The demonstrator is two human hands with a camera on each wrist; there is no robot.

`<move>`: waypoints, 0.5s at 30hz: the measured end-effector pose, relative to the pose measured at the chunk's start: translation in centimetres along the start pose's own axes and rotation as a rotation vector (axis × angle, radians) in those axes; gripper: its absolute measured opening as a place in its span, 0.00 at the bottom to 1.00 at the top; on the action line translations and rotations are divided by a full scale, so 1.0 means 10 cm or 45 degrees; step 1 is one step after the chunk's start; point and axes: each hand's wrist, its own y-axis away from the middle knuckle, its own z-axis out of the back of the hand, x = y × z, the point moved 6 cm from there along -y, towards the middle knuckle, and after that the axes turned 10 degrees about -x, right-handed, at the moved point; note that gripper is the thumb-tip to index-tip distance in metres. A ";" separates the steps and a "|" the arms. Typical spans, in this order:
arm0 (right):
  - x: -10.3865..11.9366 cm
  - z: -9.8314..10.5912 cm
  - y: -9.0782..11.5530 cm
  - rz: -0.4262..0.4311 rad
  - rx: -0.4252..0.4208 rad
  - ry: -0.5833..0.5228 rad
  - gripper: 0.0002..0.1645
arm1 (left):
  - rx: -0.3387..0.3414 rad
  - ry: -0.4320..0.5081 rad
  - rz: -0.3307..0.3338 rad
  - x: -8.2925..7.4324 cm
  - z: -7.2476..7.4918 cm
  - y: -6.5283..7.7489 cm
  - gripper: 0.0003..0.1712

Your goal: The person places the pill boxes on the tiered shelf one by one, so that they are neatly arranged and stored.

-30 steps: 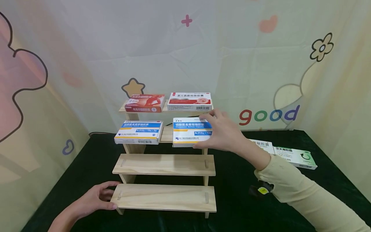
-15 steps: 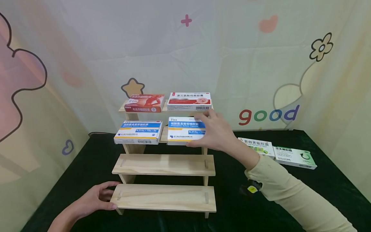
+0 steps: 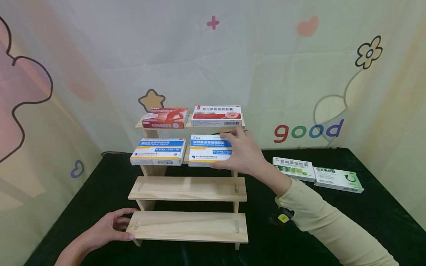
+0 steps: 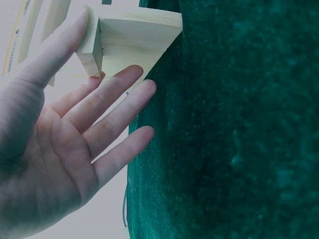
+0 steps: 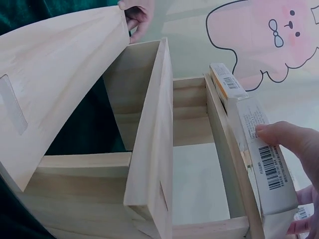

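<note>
My right hand [image 3: 244, 151] grips a blue-and-white medicine box [image 3: 208, 152] at the right part of the second shelf from the top. The thumb presses its front side [image 5: 271, 164], and the fingers reach behind it. A matching medicine box [image 3: 158, 151] lies to its left, with a narrow gap between them. My left hand [image 3: 104, 229] holds the left end of the lowest shelf of the stepped wooden rack [image 3: 188, 225] between thumb and index finger. The other fingers are loosely extended in the left wrist view.
On the top shelf lie a red medicine box [image 3: 165, 118] and a red-and-white one [image 3: 217, 116]. Two green-and-white boxes [image 3: 293, 169] [image 3: 338, 180] lie side by side on the dark green cloth [image 3: 273, 207] to the right. A printed curtain hangs behind.
My right hand has moved left with the blue-and-white medicine box, narrowing the gap to the matching box. Its forearm now uncovers both green-and-white boxes. The left hand has stayed put.
</note>
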 end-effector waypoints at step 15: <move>0.00 -0.06 0.02 -0.024 -0.061 -0.051 0.48 | -0.008 0.004 0.011 0.01 0.00 -0.01 0.42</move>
